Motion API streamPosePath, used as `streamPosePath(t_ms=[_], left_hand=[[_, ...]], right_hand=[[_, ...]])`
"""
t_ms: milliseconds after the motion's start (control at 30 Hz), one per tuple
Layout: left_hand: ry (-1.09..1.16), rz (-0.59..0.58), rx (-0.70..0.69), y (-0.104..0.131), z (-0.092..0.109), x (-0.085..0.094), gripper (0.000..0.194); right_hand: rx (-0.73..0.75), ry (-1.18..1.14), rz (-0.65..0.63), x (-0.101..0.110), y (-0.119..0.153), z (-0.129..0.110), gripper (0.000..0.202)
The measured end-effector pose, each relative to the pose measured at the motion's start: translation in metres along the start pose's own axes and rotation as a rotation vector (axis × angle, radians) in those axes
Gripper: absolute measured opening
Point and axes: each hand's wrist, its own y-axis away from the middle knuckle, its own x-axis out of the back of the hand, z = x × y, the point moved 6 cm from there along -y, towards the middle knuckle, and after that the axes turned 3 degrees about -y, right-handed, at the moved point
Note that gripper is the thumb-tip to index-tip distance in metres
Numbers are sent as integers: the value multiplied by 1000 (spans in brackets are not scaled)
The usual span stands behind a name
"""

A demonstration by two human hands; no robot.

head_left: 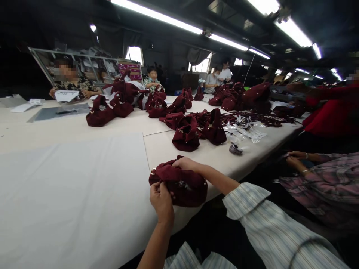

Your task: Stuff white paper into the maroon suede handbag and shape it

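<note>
- A dark red suede bag [179, 183] lies at the near edge of the table [70, 194], right in front of the person, partly overhanging the edge.
- Its long axis runs roughly left to right across the view, slightly tilted so that the right end sits nearer the person; a small metal ring [153, 172] marks its left end, which points toward the open white stretch of the table.
- The left hand [161, 200] comes up from below and pinches the bag's near left side; the grip is closed, fingers curled into the fabric.
- The right hand [186, 163] rests on the bag's top far edge, fingers bent over the material; its grip is partly closed on the fabric, though how tightly it holds I cannot tell.
- Both forearms come out of pale striped sleeves [269, 224].
- Farther along the table lie many more red bags [186, 136], a heap of clear plastic wrappers [246, 130] and a small dark roll [235, 149].
- A co-worker's hands [295, 158] in a plaid sleeve are to the right, off the table, well apart from the bag.
- Other people sit along the far side of the table.
</note>
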Motion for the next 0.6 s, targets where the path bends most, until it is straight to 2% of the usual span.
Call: streamPosePath(t_ms=[67,133,167,233,300,367,400,467,533,600], left_hand=[[20,-17,29,1,-4,-9,24],[-1,-71,41,-1,-7,-11,25],[-31,-106,39,-2,-6,-9,28],[-117,-156,28,-7,-1,3,36],[-268,-85,-60,-15,15,21,42],[-469,43,-329,-22,45,32,52],[-569,66,-496,-25,61,30,60],[-707,-26,-756,-28,82,10,62],[-751,-172,-804,-34,85,-11,38],[-755,-217,-788,-36,82,-22,14]], right_hand=[[-3,-62,153,37,4,4,17],[-32,-101,351,69,22,12,27],[-51,-112,447,78,37,16,28],[-95,-116,626,84,74,22,25],[-108,-98,813,72,117,20,21],[-9,-87,925,46,148,6,22],[72,-95,912,29,156,-3,23],[220,-91,813,-5,154,-21,25],[264,-8,714,-31,138,-30,30],[206,125,654,-46,115,-27,38]])
